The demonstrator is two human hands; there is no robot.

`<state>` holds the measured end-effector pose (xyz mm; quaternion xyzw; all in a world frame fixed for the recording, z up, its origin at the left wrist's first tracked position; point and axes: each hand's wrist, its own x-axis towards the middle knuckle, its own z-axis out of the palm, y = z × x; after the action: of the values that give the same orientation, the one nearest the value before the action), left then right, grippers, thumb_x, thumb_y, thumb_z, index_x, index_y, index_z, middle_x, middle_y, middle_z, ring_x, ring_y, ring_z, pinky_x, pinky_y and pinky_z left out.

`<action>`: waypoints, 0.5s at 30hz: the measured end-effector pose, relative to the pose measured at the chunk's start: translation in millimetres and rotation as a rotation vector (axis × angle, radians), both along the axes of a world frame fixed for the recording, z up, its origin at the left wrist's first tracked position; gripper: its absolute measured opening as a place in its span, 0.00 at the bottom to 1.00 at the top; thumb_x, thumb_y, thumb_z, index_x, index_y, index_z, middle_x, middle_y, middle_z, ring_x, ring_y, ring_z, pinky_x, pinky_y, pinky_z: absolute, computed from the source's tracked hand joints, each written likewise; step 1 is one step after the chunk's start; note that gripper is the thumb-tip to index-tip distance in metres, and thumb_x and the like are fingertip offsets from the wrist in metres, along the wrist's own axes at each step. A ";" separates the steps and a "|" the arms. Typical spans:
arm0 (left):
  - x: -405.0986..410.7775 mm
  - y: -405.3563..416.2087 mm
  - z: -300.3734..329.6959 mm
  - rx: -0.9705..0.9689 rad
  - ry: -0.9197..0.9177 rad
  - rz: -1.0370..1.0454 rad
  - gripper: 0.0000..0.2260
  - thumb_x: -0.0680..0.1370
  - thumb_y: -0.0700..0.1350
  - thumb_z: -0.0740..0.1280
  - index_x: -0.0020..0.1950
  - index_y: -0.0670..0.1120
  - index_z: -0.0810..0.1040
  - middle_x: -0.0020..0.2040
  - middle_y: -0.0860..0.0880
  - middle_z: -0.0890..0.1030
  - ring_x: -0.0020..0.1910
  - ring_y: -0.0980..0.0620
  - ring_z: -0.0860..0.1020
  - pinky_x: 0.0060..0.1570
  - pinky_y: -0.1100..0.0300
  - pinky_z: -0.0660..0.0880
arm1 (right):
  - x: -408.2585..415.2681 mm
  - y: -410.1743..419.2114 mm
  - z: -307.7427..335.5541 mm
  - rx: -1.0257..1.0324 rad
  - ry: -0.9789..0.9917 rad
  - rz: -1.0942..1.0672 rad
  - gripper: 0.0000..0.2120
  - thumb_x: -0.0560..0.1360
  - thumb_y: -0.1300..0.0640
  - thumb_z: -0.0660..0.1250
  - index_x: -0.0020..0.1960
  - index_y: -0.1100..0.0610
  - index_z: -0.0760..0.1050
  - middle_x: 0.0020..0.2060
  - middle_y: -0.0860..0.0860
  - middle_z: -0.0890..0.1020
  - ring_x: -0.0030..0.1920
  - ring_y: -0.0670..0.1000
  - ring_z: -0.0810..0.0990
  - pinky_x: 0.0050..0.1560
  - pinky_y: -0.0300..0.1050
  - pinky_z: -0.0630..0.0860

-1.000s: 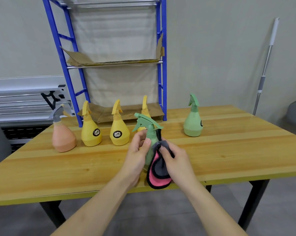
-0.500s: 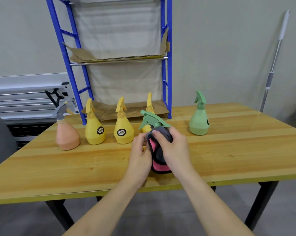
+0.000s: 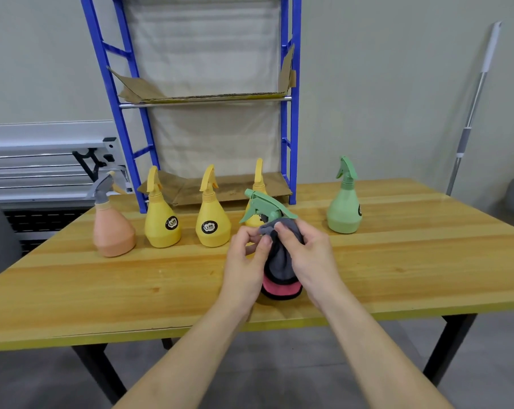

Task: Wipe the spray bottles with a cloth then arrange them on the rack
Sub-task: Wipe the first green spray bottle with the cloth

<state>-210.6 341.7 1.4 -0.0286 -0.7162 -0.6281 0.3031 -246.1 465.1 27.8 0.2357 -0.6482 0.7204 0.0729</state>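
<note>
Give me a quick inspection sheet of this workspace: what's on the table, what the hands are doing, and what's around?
Surface: wooden table, on black legs.
Job's things: green spray bottle in hand, wrapped in a grey-and-pink cloth; one pink bottle, three yellow bottles, another green bottle standing; blue rack holds no bottles.
Clutter: cardboard sheets on the rack shelves.
Hands: left hand steadies the bottle; right hand presses the cloth on it.
Cables: nothing seen.
Surroundings: a pole leaning on the wall.

Bright, even indoor light, soft faint shadows, slight overall softness, wide-angle bowing toward the edges
</note>
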 end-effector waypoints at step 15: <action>7.9 -8.0 0.6 -0.130 -0.115 -0.018 0.18 0.82 0.54 0.67 0.71 0.57 0.70 0.64 0.59 0.76 0.62 0.67 0.74 0.62 0.65 0.73 | 7.3 23.1 -40.0 0.275 0.042 -0.046 0.23 0.81 0.61 0.68 0.74 0.49 0.73 0.63 0.40 0.82 0.64 0.36 0.78 0.67 0.38 0.74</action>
<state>-202.7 333.7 2.0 -0.0187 -0.7714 -0.5833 0.2535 -238.8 488.2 -12.2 0.2434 -0.7443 0.6179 0.0700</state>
